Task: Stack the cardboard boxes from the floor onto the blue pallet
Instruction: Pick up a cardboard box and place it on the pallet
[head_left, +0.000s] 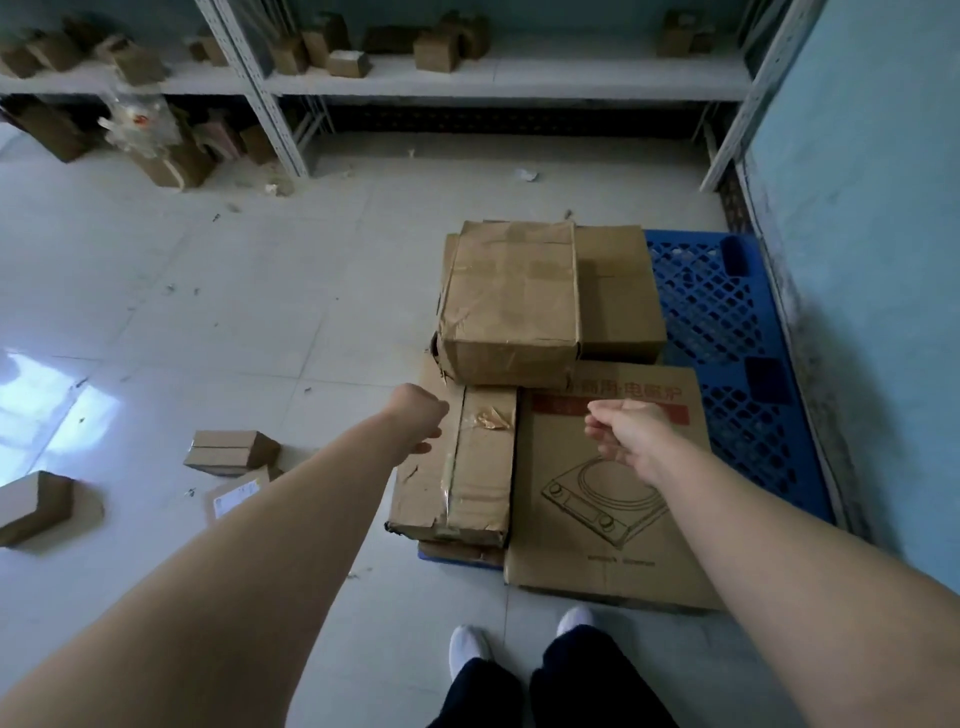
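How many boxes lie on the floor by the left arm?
3: a small box, a flat box beside it, a bigger box at the left edge.

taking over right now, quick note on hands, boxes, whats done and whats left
Left hand: holds nothing, fingers loosely curled, over the long taped box.
Right hand: holds nothing, over the flat printed box.
Done: at least four boxes sit on the blue pallet. These are those two at the front, a big taped box stacked higher behind them, and a plain box beside it.
Left: three still on the floor to the left. These are a small box, a labelled parcel and a box at the frame edge.
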